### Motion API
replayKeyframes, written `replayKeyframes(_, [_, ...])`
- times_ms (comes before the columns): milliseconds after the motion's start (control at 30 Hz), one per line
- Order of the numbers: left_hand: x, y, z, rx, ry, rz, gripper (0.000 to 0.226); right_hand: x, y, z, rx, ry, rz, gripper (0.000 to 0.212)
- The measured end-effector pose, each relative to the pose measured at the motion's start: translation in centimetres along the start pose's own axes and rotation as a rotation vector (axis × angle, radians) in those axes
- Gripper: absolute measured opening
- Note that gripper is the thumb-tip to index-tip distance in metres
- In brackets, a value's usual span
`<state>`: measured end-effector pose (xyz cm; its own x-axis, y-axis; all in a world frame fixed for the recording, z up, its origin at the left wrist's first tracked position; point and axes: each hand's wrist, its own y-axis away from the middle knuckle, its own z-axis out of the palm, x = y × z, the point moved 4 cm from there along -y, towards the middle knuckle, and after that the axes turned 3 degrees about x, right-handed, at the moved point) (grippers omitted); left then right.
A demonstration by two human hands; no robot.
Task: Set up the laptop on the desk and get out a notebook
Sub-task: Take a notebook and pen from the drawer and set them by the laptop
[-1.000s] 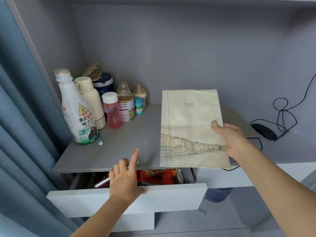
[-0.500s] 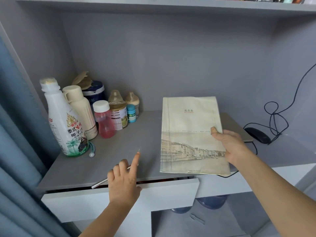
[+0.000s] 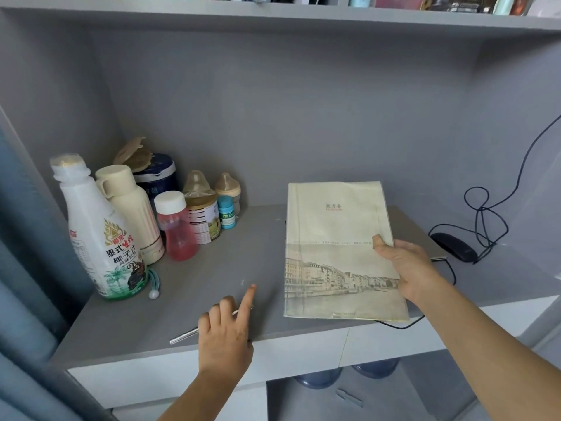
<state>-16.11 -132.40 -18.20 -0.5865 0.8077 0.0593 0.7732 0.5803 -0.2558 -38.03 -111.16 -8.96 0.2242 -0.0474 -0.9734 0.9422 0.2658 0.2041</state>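
A cream notebook (image 3: 334,238) with a town picture on its cover lies tilted just above the grey desk (image 3: 212,268). My right hand (image 3: 409,268) grips its right edge, thumb on the cover. Under it lies a closed grey laptop (image 3: 417,230), of which only the right part shows. My left hand (image 3: 224,338) is at the desk's front edge, against the white drawer front (image 3: 136,378). It holds a thin silver pen (image 3: 185,335) in curled fingers, with the index finger pointing forward.
Several bottles stand at the back left, among them a white coconut drink bottle (image 3: 97,232) and a pink bottle (image 3: 177,229). A black mouse (image 3: 453,247) with a looped cable lies at the right. A shelf runs overhead and a blue curtain (image 3: 18,329) hangs at the left.
The drawer, open a second ago, is now shut with my left hand against its front. The view has lifted. The notebook stays in my right hand over the laptop.
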Motion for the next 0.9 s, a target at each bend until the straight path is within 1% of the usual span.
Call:
replayKeyframes(67, [0.2, -0.6, -0.9, -0.107, 0.037, -0.081, 0.135, -0.1, -0.1, 0.3, 0.005, 0.002, 0.005, 0.007])
replayKeyframes(100, [0.4, -1.0, -1.4, -0.164, 0.047, -0.123, 0.134, -0.2, 0.0, 0.5, 0.01, 0.007, 0.009, 0.007])
replayKeyframes(133, [0.6, -1.6, -2.0, -0.181, 0.083, -0.152, 0.132, -0.3, 0.0, 0.6, 0.019, 0.007, 0.014, 0.007])
replayKeyframes(233, [-0.2, -3.5, -3.7, -0.224, 0.348, -0.281, 0.126, -1.0, 0.1, 1.1, 0.029, 0.025, 0.035, 0.009])
replayKeyframes(267, [-0.8, -3.9, -4.2, -0.238, 0.472, -0.334, 0.117, -1.4, 0.2, 1.4, 0.032, 0.028, 0.043, 0.008])
replayKeyframes(333, [-2.1, -5.2, -5.6, -0.24, 0.695, -0.457, 0.087, -2.3, 0.3, 2.0, 0.044, 0.025, 0.05, 0.008])
replayKeyframes(400, [-3.8, -6.9, -6.8, -0.18, 0.809, -0.578, 0.054, -3.3, 0.4, 2.7, 0.053, 0.022, 0.057, 0.008])
replayKeyframes(433, [-4.6, -7.8, -7.4, -0.164, 0.847, -0.614, 0.043, -3.7, 0.5, 3.1, 0.051, 0.021, 0.059, 0.008])
replayKeyframes(567, [-5.9, -10.6, -10.2, -0.158, 1.064, -0.597, 0.021, -4.2, 0.4, 5.0, 0.051, 0.017, 0.076, 0.01])
replayKeyframes(667, [-6.1, -11.9, -11.0, -0.14, 1.202, -0.633, 0.023, -3.8, 0.2, 6.6, 0.039, 0.011, 0.084, 0.009])
replayKeyframes(733, [-6.0, -12.7, -11.2, -0.139, 1.244, -0.662, 0.023, -3.5, -0.1, 7.5, 0.027, 0.02, 0.096, 0.009])
replayKeyframes(800, [-6.0, -13.4, -11.2, -0.143, 1.308, -0.689, 0.028, -3.1, -0.6, 8.3, 0.009, 0.021, 0.105, 0.008])
replayKeyframes(900, [-5.7, -14.6, -11.5, -0.108, 1.319, -0.673, 0.034, -2.5, -1.8, 9.4, -0.009, 0.024, 0.118, 0.008])
